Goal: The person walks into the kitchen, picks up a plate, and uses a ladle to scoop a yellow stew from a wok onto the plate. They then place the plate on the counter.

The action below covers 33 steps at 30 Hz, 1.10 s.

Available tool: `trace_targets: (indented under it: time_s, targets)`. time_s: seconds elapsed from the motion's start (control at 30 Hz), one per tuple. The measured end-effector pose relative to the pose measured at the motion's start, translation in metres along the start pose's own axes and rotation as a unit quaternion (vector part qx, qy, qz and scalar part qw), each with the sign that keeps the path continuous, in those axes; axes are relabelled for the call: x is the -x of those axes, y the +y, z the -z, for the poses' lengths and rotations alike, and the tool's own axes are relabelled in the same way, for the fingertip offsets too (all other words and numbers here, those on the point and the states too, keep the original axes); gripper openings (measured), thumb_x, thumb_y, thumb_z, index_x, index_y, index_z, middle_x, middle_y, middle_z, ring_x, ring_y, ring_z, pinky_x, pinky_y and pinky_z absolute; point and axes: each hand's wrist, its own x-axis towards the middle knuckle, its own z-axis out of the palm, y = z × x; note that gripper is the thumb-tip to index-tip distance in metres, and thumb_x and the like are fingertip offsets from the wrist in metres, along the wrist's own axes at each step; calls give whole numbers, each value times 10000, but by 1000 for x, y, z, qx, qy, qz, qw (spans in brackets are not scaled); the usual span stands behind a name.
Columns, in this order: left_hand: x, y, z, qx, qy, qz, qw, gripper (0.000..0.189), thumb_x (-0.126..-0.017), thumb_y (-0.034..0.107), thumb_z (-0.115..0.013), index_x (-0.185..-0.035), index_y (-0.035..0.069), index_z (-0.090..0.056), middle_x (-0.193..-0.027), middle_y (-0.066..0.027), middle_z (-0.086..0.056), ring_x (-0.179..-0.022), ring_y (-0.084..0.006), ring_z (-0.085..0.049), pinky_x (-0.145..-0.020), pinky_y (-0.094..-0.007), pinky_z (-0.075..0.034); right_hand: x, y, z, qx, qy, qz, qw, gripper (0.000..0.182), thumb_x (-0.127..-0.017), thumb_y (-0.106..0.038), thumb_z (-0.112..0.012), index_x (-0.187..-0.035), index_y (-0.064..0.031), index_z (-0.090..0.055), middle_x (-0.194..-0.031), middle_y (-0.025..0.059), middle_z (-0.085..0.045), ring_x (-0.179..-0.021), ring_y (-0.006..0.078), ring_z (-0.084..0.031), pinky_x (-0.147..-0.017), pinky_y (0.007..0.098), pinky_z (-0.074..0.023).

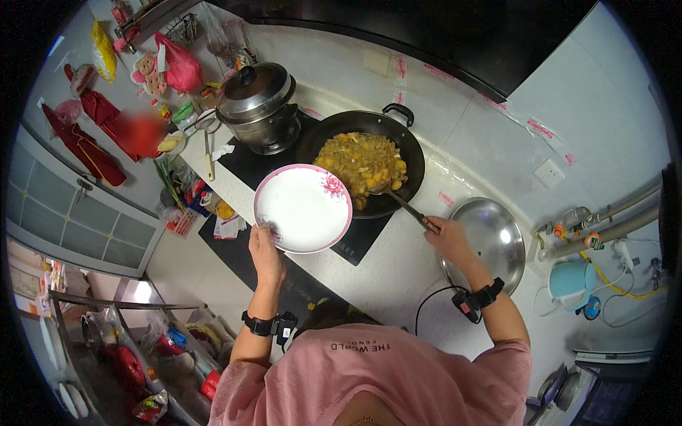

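My left hand (pixel 266 253) grips the near left rim of a white plate (pixel 303 210) with a pink edge and rose pattern; its face is bare. The plate is held up beside a black wok (pixel 417 165), overlapping its near left rim in view. A yellow-brown stew with chunks (pixel 367 160) lies in the wok. In my right hand (pixel 449 240) is the handle of a metal spatula or ladle (pixel 407 209), whose head is partly sunk in the food at the wok's near side. Close to my right hand lies a large stainless steel lid (pixel 487 239) on the counter.
A lidded steel pot (pixel 256 114) stands on the black cooktop (pixel 354 247), left of the wok. A strainer (pixel 208 154) lies at the counter's left end. On the right are a light blue kettle (pixel 571 286) and pipes (pixel 613 229). A dark range hood (pixel 399 32) hangs above.
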Motion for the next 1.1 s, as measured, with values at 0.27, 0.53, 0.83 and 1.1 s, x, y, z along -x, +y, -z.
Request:
trace_targets:
  time_s: [0.27, 0.53, 0.83, 1.1]
  targets:
    - [-21, 5, -10, -13, -26, -2, 1000, 190, -920, 196, -458, -1003, 28, -486, -870, -37, -541, -742, -124, -581, -623, -288, -531, 14, -6, -3, -67, 46, -23, 996, 358, -781, -103, -629, -1130, -28, -599, -630, 88, -498, -550, 104, -436, -524, 266, -403]
    - [-33, 10, -25, 25, -18, 90, 995, 245, -928, 217, -485, -1104, 49, -510, -919, -40, -551, -764, -113, -598, -551, -254, -565, 17, -50, 17, -55, 78, -45, 994, 366, -796, -91, -630, -1153, -16, -597, -671, 16, -528, -588, 75, -433, -538, 246, -398]
    - [-49, -10, -54, 133, -95, 159, 974, 239, -932, 204, -501, -1140, 86, -495, -1022, -48, -572, -903, -159, -613, -672, -353, -590, 34, -122, 37, -26, 43, -17, 999, 381, -781, -78, -641, -1154, -10, -599, -698, 58, -586, -580, 88, -455, -544, 247, -412]
    - [-52, -11, -56, 185, -132, 193, 955, 274, -954, 220, -475, -1185, 74, -492, -1071, -82, -616, -926, -185, -639, -715, -372, -583, 48, -153, 14, 218, 105, 159, 957, 446, -742, -29, -634, -1182, -89, -589, -714, 129, -537, -610, 300, -574, -546, 393, -468]
